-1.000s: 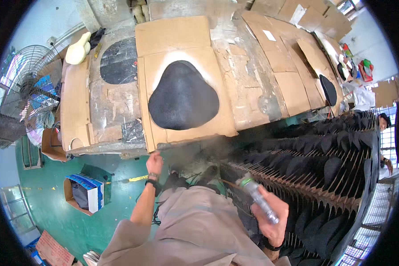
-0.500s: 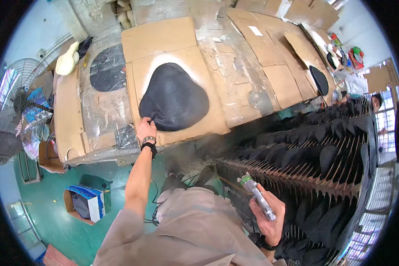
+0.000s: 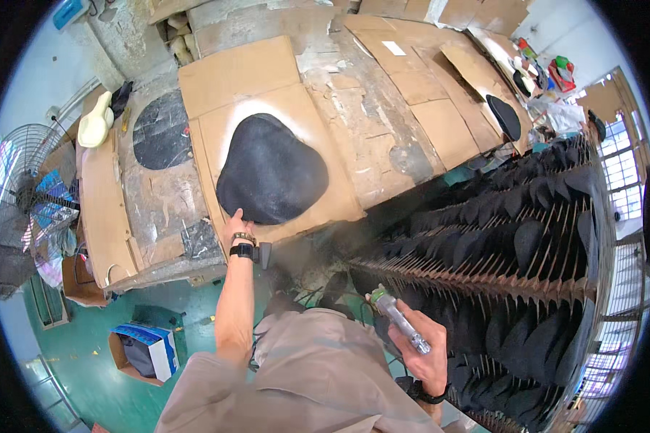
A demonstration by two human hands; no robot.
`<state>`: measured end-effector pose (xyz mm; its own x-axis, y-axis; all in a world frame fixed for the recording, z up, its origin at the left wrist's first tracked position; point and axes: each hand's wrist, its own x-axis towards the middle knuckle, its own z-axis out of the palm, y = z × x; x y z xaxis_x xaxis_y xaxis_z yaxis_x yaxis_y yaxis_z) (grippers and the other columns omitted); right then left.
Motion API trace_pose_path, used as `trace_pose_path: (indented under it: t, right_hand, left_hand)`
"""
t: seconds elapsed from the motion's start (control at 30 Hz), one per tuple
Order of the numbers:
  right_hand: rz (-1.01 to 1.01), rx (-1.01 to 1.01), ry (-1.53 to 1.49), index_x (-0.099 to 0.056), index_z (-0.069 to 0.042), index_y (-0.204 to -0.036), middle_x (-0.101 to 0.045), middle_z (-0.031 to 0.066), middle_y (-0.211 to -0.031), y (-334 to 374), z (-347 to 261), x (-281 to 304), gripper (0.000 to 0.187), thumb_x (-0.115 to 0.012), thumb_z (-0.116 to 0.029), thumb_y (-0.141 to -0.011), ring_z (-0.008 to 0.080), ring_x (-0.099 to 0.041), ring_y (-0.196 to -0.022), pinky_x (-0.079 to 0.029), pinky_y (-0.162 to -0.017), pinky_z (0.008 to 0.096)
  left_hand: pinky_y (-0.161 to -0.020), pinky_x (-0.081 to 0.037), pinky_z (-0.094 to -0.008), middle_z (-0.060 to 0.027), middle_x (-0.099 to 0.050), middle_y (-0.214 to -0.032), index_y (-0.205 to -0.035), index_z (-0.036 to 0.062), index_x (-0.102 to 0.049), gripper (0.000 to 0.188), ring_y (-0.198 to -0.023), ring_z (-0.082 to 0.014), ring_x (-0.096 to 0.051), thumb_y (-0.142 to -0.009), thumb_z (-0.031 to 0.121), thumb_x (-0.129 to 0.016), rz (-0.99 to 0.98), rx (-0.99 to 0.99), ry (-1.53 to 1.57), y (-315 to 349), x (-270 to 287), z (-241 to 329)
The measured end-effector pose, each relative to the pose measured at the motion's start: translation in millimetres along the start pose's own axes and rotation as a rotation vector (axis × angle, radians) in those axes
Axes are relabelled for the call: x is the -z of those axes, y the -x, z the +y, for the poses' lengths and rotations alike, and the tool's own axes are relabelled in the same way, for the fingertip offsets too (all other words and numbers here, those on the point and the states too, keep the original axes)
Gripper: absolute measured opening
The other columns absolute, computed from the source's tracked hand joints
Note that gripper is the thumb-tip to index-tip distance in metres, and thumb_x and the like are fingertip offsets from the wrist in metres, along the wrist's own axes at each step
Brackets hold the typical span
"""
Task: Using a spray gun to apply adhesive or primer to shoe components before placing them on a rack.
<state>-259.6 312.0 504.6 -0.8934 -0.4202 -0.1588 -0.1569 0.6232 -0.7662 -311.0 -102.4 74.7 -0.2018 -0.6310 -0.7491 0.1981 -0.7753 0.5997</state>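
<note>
A black, rounded-triangular saddle-shaped cover lies on a cardboard sheet, with a whitish haze on the cardboard round its far side. My left hand is at the cover's near left edge, a fingertip on the rim and the other fingers partly hidden; it seems to grip the edge. Lower right, away from the table, my right hand is closed round what looks like a silver spray gun with a green end. Its tip points up and left.
To the right stands a rack with rows of black saddle-shaped pieces on thin rods. A fan is at the left. An open box sits on the green floor. Another black piece lies farther along the worn table.
The view has shifted, and the cover appears slightly turned. The wrinkles by my left hand have smoothed out. My right hand still holds the spray gun.
</note>
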Motion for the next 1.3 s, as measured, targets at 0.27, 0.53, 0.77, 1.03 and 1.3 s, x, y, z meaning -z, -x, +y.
trace_pose_path:
  t: [0.27, 0.53, 0.77, 1.03, 1.3]
  right_hand:
    - [0.120, 0.090, 0.015, -0.064, 0.004, -0.128, -0.072, 0.0210, -0.099, 8, -15, -9, 0.056, -0.078, 0.005, -0.073, 0.0291, -0.070, -0.082, -0.054, -0.077, 0.0314]
    - [0.198, -0.011, 0.096, -0.064, 0.005, -0.127, -0.070, 0.0189, -0.093, 33, -34, -15, 0.057, -0.078, 0.006, -0.072, 0.0274, -0.068, -0.077, -0.052, -0.072, 0.0307]
    - [0.287, -0.129, 0.088, -0.064, 0.004, -0.127, -0.069, 0.0181, -0.092, 64, -39, -31, 0.055, -0.076, 0.006, -0.073, 0.0284, -0.065, -0.076, -0.051, -0.073, 0.0323]
    - [0.219, -0.180, -0.056, -0.065, 0.004, -0.126, -0.069, 0.0168, -0.089, 81, -9, -36, 0.051, -0.078, 0.001, -0.077, 0.0263, -0.065, -0.074, -0.051, -0.070, 0.0318]
    - [0.258, -0.091, -0.088, -0.063, 0.003, -0.129, -0.069, 0.0214, -0.096, 129, 41, 0, 0.055, -0.075, 0.001, -0.076, 0.0331, -0.067, -0.080, -0.051, -0.076, 0.0329]
  left_hand:
    - [-0.042, -0.040, -0.0328, -0.0147, -0.064, -0.104, -0.111, -0.0010, -0.057, 0.040, -0.067, -0.0233, -0.058, -0.084, 0.017, -0.080, -0.007, -0.002, -0.236, 8, 12, -1]
    - [-0.043, -0.042, -0.0341, -0.0094, -0.066, -0.090, -0.121, 0.0025, -0.057, 0.045, -0.057, -0.0216, -0.056, -0.081, 0.000, -0.076, -0.080, -0.164, -0.222, 30, 0, -4]
    - [-0.061, -0.058, -0.0400, -0.0140, -0.066, -0.103, -0.114, -0.0002, -0.054, 0.036, -0.080, -0.0288, -0.067, -0.083, -0.004, -0.071, -0.221, -0.164, -0.276, 44, -24, 3]
    - [-0.064, -0.054, -0.0387, -0.0057, -0.064, -0.097, -0.111, 0.0086, -0.055, 0.038, -0.082, -0.0227, -0.065, -0.076, -0.001, -0.064, -0.673, -0.282, 0.072, 121, -148, 72]
    - [-0.064, -0.054, -0.0330, -0.0068, -0.064, -0.078, -0.082, 0.0048, -0.066, 0.002, -0.068, -0.0233, -0.064, -0.080, 0.004, -0.067, -1.081, -0.333, 0.224, 348, -228, 181]
